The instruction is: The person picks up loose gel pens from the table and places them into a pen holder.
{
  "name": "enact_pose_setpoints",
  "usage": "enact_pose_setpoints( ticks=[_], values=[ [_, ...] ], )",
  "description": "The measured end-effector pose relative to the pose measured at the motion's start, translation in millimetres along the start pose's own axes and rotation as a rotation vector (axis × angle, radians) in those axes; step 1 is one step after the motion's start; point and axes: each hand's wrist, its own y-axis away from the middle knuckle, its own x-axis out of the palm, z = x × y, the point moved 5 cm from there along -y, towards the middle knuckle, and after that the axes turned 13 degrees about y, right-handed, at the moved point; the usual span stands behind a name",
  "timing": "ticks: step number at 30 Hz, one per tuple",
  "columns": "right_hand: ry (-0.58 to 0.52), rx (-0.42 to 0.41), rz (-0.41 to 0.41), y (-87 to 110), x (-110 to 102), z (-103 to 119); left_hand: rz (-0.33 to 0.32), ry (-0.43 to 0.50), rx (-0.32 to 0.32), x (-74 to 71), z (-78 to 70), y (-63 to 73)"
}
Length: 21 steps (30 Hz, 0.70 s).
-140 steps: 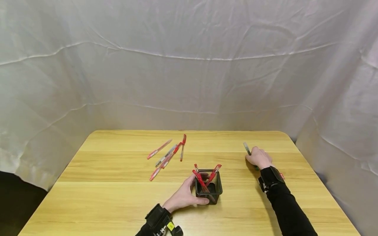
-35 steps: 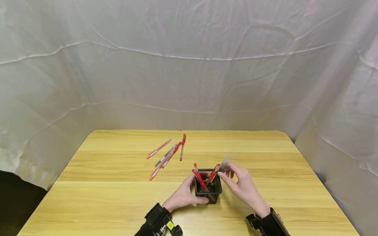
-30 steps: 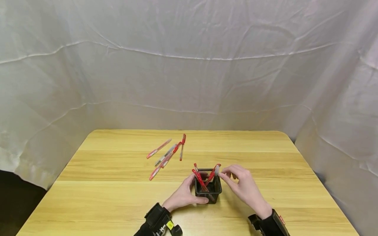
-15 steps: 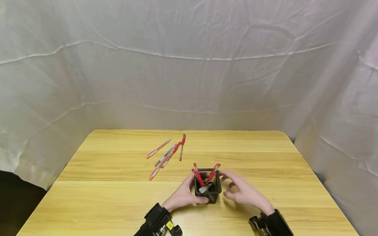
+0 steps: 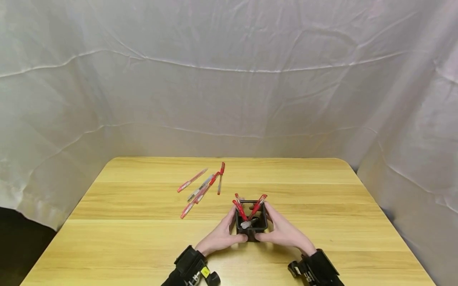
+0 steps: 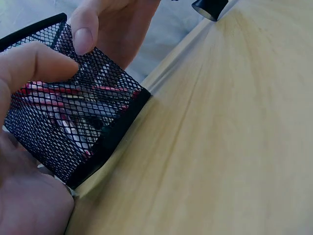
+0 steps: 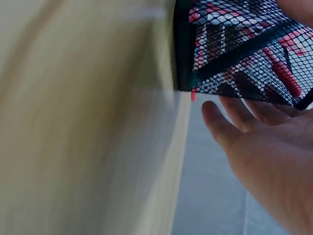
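Note:
Both hands grip a black mesh pen holder (image 5: 255,228) near the front middle of the table. My left hand (image 5: 219,239) wraps its left side and my right hand (image 5: 286,233) its right side, thumbs across the front wall. Inside lean red-capped pens (image 5: 258,205) and a clear-capped dark pen (image 5: 247,225), its cap toward the front rim. Through the mesh (image 6: 63,105) in the left wrist view the pens show crossed, with the holder's base close over the tabletop. In the right wrist view my right hand's fingers (image 7: 239,115) lie along the far wall.
To the left on the wooden table (image 5: 125,238) lies a loose group of pens: a pink one (image 5: 192,180), a grey one (image 5: 201,188), overlapping red and pink ones (image 5: 207,188), and a red-capped one (image 5: 221,178). A pale curtain (image 5: 229,99) hangs behind and beside the table.
My right hand took the clear-capped pen from the table's right side and let it drop into the holder. It now grips the holder, which has shifted slightly away from me. The left hand kept its grip.

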Motion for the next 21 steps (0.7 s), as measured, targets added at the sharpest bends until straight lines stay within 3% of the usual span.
enact_pose_setpoints(
  ticks=[7,13,16,21],
  values=[
    [-0.062,-0.072,0.019,-14.6,5.7,-2.9,-0.005,0.020,-0.037,0.7,-0.4,3.3],
    [-0.074,-0.088,0.024,-19.7,4.3,-7.2,0.016,0.124,-0.044,1.8,-5.0,4.9],
    [-0.077,-0.080,0.041,-20.6,4.4,-8.0,-0.001,0.158,-0.051,1.7,-5.3,4.4],
    [-0.070,-0.091,0.047,-21.0,5.0,-8.5,-0.053,0.135,-0.049,0.5,-6.7,2.3]
  ],
)
